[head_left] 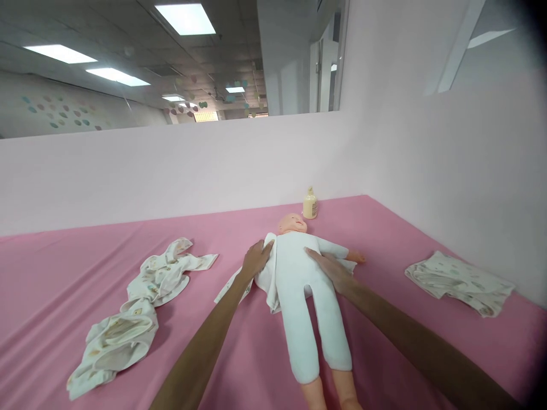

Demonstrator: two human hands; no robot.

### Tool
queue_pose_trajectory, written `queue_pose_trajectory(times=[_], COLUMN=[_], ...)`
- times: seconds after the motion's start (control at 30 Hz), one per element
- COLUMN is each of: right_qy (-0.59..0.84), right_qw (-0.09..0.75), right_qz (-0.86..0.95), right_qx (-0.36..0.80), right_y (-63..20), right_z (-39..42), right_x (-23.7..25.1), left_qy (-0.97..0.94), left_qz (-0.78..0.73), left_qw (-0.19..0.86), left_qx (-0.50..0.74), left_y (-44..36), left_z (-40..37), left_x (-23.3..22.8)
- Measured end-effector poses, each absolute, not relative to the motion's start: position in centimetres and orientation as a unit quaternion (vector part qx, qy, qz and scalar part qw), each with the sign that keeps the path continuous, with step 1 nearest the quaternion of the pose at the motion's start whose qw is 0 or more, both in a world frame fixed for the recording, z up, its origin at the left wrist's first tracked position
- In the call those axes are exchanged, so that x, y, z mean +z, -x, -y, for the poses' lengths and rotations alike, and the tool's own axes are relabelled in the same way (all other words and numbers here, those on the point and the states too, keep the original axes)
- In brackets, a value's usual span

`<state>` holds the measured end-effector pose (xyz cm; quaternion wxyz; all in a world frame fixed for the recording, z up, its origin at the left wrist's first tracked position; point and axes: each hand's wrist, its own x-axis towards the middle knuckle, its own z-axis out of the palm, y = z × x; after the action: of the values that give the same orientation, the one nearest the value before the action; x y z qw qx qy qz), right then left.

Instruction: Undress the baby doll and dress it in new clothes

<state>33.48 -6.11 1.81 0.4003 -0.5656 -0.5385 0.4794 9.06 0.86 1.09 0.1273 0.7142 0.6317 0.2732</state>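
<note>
Head view of a baby doll [305, 285] lying on its back at the middle of a pink-covered bench [64, 267], head toward the far wall and bare feet toward the camera. The doll is wearing a white one-piece suit; a white cloth [265, 279] is lying partly under its trunk and spreading out on the left side. The left hand [255, 259] is resting palm down with fingers extended on the upper edge of this cloth, just beside the doll's shoulder; it appears to be pressing flat rather than pinching, though the fingertips are too small to judge with certainty. The right hand [329, 266] is lying open and flat along the doll's flank, below the doll's outstretched arm, touching the suit without closing around anything. Both forearms are reaching in from the lower edge of the frame. A rumpled printed garment [141, 310] is lying on the bench well to the left of the doll, and a folded printed garment [459, 282] is lying well to the right, near the side wall. A cream pump bottle [310, 204] is standing upright just beyond the doll's head, close to the pale back wall [171, 171].
</note>
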Motion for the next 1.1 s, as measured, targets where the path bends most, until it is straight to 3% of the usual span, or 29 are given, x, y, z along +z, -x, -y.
queue_pose_trajectory(times=[0.2,0.6,0.83,1.1], right_qy=[0.542,0.526,0.518,0.554], right_qw=[0.447,0.464,0.483,0.449], right_qz=[0.449,0.432,0.431,0.484], right_qx=[0.552,0.567,0.559,0.508], right_y=[-31.5,-29.2,-29.1,-29.6], right_z=[7.9,7.7,7.2,8.1], right_x=[2.7,1.5,0.6,0.5], left_qy=[-0.728,-0.73,-0.736,-0.726], left_qz=[-0.609,-0.611,-0.623,-0.638], left_qw=[0.13,0.124,0.107,0.134], left_qx=[0.287,0.281,0.241,0.217], left_y=[-7.8,-5.9,-5.6,-5.3], left_z=[-0.7,-0.7,-0.8,-0.7], left_x=[1.3,0.8,0.4,0.9])
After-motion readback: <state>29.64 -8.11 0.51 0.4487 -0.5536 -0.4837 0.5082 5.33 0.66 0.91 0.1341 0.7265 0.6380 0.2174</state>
